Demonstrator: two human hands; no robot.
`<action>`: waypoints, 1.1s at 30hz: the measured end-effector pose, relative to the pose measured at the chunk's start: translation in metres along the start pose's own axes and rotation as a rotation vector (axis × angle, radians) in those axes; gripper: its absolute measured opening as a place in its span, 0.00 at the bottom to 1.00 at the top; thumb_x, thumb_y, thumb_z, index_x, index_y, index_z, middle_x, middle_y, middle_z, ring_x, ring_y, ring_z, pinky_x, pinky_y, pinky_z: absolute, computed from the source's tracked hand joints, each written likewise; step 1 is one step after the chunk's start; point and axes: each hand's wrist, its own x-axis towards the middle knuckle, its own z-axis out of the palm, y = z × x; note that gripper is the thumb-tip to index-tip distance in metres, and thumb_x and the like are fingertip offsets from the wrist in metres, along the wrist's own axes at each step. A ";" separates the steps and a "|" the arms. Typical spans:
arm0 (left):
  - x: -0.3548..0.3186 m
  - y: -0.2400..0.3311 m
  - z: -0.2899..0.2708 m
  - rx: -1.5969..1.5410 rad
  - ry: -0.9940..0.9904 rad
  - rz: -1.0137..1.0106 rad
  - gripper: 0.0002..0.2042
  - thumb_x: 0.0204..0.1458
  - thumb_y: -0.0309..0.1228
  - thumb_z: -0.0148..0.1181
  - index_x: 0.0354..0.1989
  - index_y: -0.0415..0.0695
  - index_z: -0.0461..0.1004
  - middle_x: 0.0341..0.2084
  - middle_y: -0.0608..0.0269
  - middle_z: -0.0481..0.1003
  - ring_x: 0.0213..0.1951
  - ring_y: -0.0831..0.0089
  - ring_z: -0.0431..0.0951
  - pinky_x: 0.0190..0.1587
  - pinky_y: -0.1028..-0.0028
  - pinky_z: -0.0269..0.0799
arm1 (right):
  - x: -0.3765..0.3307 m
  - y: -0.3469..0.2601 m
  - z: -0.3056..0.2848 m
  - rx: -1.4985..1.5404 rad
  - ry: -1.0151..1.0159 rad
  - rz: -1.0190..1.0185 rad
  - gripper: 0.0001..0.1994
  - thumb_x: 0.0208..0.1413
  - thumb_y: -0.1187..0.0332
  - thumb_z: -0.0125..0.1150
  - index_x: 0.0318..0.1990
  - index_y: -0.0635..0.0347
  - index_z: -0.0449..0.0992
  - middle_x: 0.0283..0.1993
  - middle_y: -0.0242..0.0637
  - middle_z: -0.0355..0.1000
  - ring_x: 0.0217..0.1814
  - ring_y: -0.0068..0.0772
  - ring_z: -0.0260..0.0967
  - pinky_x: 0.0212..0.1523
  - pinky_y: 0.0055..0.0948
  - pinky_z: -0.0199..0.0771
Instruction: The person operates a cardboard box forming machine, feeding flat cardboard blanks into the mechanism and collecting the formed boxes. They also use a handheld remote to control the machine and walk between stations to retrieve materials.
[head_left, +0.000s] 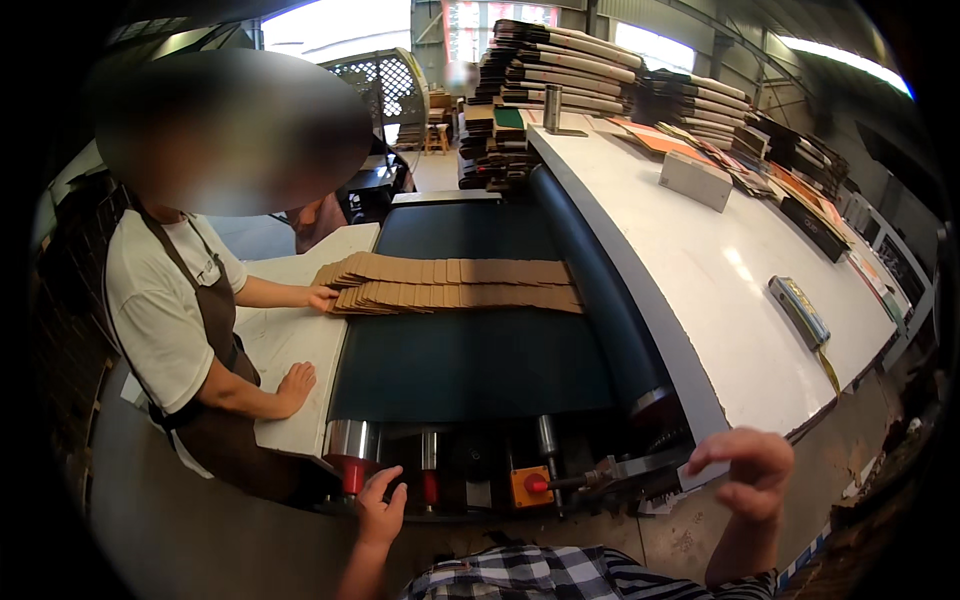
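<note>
My left hand (382,508) is raised by the near end of a conveyor, close to a steel roller end (352,442) with a red part below. Its fingers are apart and hold nothing. On the other side, my right hand (748,470) hovers by the near corner of a white table, fingers bent, thumb apart, nothing in it. Two overlapping rows of brown cardboard pieces (460,284) lie across the dark belt (465,370), beyond reach of both hands. A co-worker's hand (320,297) touches their left end.
At left a person in a brown apron (215,320) leans on a pale side board (290,345). An orange box with a red button (530,487) sits between my hands. The white table (680,290) carries a small carton (696,180) and a tape measure (800,312). Tall stacks (570,75) stand behind.
</note>
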 end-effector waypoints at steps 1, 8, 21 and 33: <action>-0.002 -0.017 0.001 -0.044 0.001 -0.054 0.13 0.44 0.21 0.61 0.41 0.39 0.76 0.38 0.54 0.78 0.42 0.62 0.78 0.47 0.68 0.72 | 0.017 -0.001 -0.002 -0.291 0.009 -0.058 0.17 0.37 0.77 0.62 0.40 0.71 0.76 0.37 0.50 0.75 0.43 0.43 0.75 0.46 0.33 0.73; -0.007 -0.093 0.004 -0.165 -0.097 -0.254 0.11 0.43 0.22 0.61 0.38 0.38 0.77 0.35 0.54 0.78 0.41 0.62 0.78 0.46 0.68 0.72 | 0.152 0.067 -0.047 -1.127 -0.031 -0.060 0.18 0.43 0.74 0.63 0.46 0.63 0.73 0.51 0.46 0.70 0.53 0.47 0.68 0.56 0.34 0.65; 0.130 -0.030 0.124 0.060 -0.613 0.312 0.18 0.49 0.30 0.59 0.50 0.43 0.72 0.47 0.55 0.73 0.53 0.59 0.70 0.57 0.62 0.62 | 0.151 0.121 -0.055 -1.255 -0.041 0.091 0.15 0.42 0.74 0.62 0.42 0.64 0.74 0.50 0.45 0.69 0.55 0.47 0.65 0.56 0.35 0.66; 0.142 0.042 0.198 0.391 -0.772 0.559 0.20 0.49 0.34 0.57 0.52 0.45 0.68 0.49 0.60 0.69 0.57 0.61 0.63 0.61 0.50 0.51 | 0.150 0.113 -0.057 -1.220 -0.033 0.090 0.18 0.37 0.77 0.63 0.41 0.64 0.73 0.52 0.48 0.67 0.57 0.52 0.63 0.57 0.40 0.64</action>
